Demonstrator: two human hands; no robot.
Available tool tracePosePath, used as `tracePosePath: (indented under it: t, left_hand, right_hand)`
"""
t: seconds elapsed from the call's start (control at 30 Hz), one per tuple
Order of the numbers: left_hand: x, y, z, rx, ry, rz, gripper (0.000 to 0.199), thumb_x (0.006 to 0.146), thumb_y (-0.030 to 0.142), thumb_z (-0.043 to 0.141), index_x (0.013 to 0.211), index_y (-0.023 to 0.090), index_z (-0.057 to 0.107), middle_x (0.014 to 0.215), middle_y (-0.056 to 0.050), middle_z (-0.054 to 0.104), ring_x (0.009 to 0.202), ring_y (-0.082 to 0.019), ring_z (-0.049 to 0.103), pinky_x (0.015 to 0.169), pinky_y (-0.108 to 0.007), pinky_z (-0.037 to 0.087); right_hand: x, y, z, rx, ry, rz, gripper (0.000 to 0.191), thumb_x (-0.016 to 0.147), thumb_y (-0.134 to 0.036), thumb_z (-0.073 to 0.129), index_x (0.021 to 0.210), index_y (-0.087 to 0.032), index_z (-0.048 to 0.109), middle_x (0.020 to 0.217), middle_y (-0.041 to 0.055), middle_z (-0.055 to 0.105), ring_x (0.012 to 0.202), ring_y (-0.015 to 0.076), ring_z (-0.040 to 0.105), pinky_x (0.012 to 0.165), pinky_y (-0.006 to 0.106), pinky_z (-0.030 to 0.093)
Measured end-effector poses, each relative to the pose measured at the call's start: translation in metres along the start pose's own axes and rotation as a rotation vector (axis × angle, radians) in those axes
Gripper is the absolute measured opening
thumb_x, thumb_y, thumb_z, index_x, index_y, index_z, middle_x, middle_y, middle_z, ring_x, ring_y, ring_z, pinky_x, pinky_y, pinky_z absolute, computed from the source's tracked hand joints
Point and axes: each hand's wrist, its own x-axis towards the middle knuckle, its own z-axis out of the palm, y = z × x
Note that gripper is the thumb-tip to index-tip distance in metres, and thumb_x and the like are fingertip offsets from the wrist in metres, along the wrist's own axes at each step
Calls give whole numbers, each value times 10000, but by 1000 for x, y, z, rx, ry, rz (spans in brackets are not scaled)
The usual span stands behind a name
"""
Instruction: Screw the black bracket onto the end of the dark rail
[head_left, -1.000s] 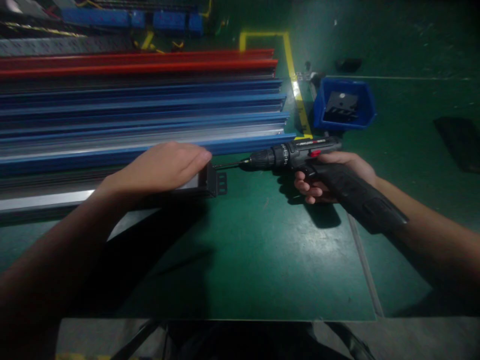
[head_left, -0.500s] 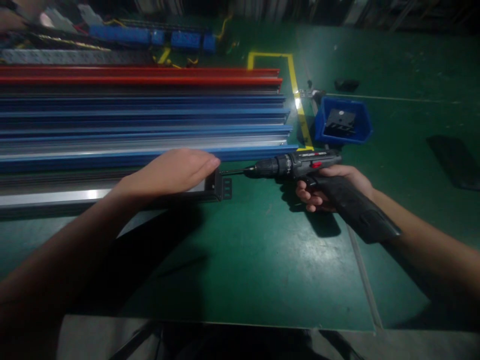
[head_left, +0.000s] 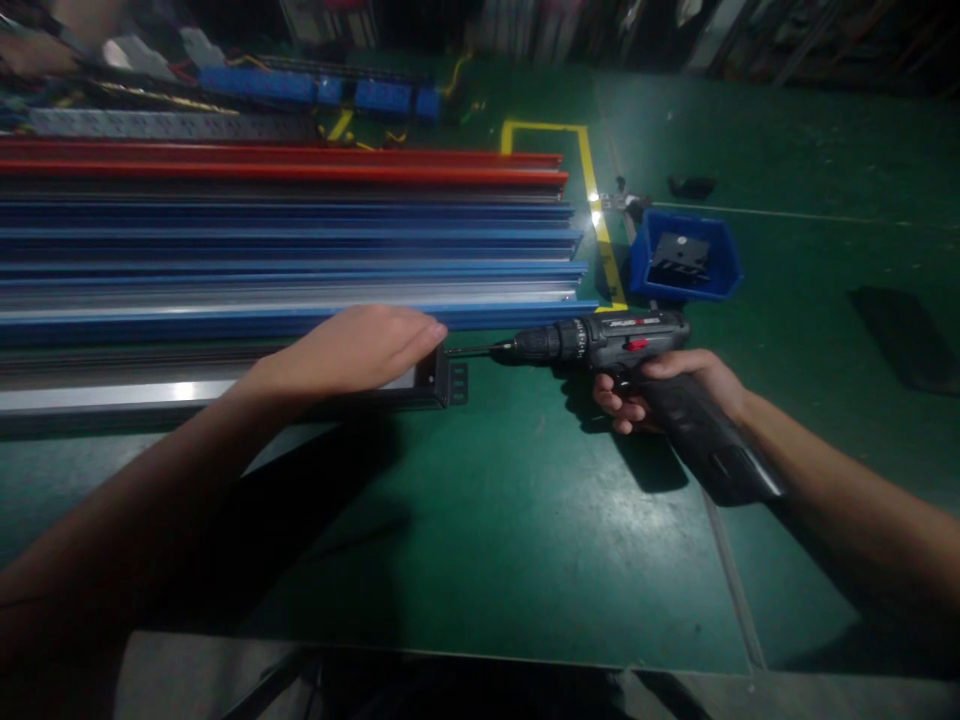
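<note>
My right hand (head_left: 675,385) is wrapped round the handle of a black cordless drill (head_left: 622,342) with a red switch on its side. The drill lies level, and its long thin bit (head_left: 480,350) points left, meeting the end of a black metal profile (head_left: 360,397). Over that end my left hand (head_left: 367,345) is laid from above, its fingers closed down on the far side and partly hidden. A small slotted bracket (head_left: 458,384) sticks out from the profile's end, just below the bit.
Blue profiles (head_left: 480,237) and red profiles (head_left: 450,175) lie parallel behind. A blue bin (head_left: 724,265) with dark flat plates stands at the right. Yellow tape (head_left: 589,165) marks the green table (head_left: 525,560). At the far left another person's hand (head_left: 37,50) is near blue parts (head_left: 259,84).
The whole scene sits slightly lower in the picture as the camera has tilted. Both hands, the drill and the profile keep about the same places relative to each other.
</note>
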Motion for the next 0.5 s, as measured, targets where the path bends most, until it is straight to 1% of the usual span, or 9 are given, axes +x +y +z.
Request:
tracePosePath:
  t: [0.2, 0.37, 0.5]
  left_hand:
    - [0, 0, 0, 5, 3, 12, 568, 1090, 496, 225, 945, 188, 679, 951, -69, 730, 801, -207, 639, 739, -324, 441]
    - [0, 0, 0, -5, -13, 5, 560, 1090, 495, 231, 960, 190, 683, 954, -71, 727, 805, -212, 637, 741, -329, 438]
    - [0, 0, 1, 13, -4, -4, 572, 1085, 500, 223, 962, 189, 687, 949, -74, 731, 819, -215, 646, 748, -326, 447]
  right_hand:
    - [1, 0, -1, -26, -15, -14, 379, 845, -229, 675, 1167, -36, 619, 1003, 145, 688, 797, 192, 681, 877, 364, 604]
    - [1, 0, -2, -31, -11, -15, 390, 844, -239, 681, 1169, -32, 620, 998, 145, 688, 800, 186, 683, 874, 353, 599]
    - [1, 1, -2, -43, 6, -17, 395, 828, -252, 694, 1154, -41, 625, 986, 138, 685, 782, 179, 671, 861, 351, 600]
